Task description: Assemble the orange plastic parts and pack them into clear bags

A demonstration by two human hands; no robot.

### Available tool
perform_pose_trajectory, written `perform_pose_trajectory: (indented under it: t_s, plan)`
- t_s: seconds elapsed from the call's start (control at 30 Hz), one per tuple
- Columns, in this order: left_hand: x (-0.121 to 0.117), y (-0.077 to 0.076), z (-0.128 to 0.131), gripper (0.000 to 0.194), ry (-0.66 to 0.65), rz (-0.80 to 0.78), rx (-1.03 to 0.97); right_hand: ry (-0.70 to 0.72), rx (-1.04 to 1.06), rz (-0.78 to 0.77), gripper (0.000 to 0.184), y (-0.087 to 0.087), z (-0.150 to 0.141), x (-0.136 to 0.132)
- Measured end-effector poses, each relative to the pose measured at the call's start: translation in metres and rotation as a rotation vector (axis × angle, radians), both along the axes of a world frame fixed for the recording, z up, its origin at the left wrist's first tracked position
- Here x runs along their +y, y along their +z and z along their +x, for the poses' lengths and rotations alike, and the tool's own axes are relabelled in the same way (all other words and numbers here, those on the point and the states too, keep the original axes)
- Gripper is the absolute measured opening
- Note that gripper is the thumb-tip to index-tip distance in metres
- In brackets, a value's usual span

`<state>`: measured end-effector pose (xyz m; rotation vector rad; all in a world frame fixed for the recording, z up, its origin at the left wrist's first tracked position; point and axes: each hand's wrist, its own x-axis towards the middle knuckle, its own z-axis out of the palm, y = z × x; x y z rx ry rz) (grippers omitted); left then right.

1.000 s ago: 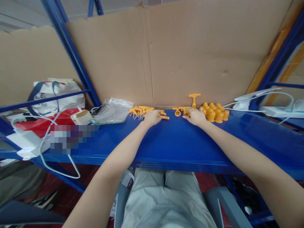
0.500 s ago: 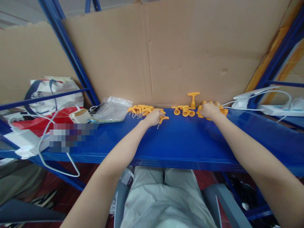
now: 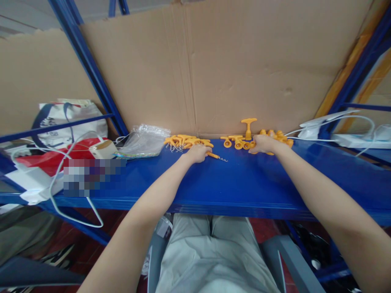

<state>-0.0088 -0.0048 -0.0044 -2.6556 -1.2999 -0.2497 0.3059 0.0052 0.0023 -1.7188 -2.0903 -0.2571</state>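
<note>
My left hand point(image 3: 198, 152) is closed round the handle of an orange corkscrew point(image 3: 214, 155), whose metal spiral points right, low over the blue shelf. Beside that hand lies a pile of orange corkscrews point(image 3: 180, 140) with bare spirals. My right hand point(image 3: 263, 144) is closed on an orange bell-ended sleeve point(image 3: 252, 145), partly hidden by the fingers. Behind it sits a heap of similar orange sleeves point(image 3: 279, 136). Between my hands, several orange T-shaped pieces point(image 3: 238, 143) lie with their round ends facing me, and one T-handled piece point(image 3: 248, 128) stands upright.
A cardboard sheet point(image 3: 244, 65) backs the blue shelf point(image 3: 232, 183). Clear plastic bags point(image 3: 143, 142) lie left of the corkscrews. Further left are a red bag point(image 3: 82, 150), a white bag point(image 3: 73, 122) and a white cable point(image 3: 51, 195). A power strip point(image 3: 351, 141) lies at right.
The corkscrew in my left hand has turned, its spiral swinging from pointing down to pointing right. My right hand has moved slightly left from the heap with an orange sleeve.
</note>
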Motion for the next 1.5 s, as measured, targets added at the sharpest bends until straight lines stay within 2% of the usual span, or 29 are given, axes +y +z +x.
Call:
perform_pose_trajectory:
  t_s: [0.07,0.13,0.27,0.37,0.53,0.77,1.13,1.33,1.5]
  plan:
    - [0.0,-0.001,0.0,0.034,0.028,0.016,-0.015,0.016,-0.061,-0.116,0.02,0.007,-0.017,-0.01]
    - [0.0,-0.002,0.001,0.037,0.073,0.032,-0.044,0.103,-0.089,-0.131,0.016,0.012,-0.033,-0.019]
    - [0.001,-0.004,0.001,0.039,0.108,0.072,-0.093,0.28,-0.107,-0.047,0.018,0.011,-0.052,-0.023]
    - [0.001,-0.003,0.001,0.04,0.104,0.084,-0.11,0.339,-0.072,0.003,0.026,0.007,-0.055,-0.022]
    - [-0.003,0.002,0.001,0.039,0.14,0.092,-0.134,0.339,-0.048,-0.001,0.03,0.003,-0.057,-0.022]
    - [-0.008,0.005,0.004,0.039,0.153,0.107,-0.113,0.268,-0.051,-0.047,0.023,0.001,-0.059,-0.022]
    - [-0.008,0.004,0.003,0.041,0.16,0.126,-0.09,0.306,0.009,-0.046,0.03,-0.002,-0.057,-0.019]
    - [-0.01,0.006,0.003,0.038,0.166,0.09,-0.063,0.347,0.035,-0.017,0.028,-0.009,-0.049,-0.007]
    - [-0.008,0.004,0.005,0.038,0.149,0.107,-0.069,0.464,0.018,0.049,0.028,-0.014,-0.05,-0.006]
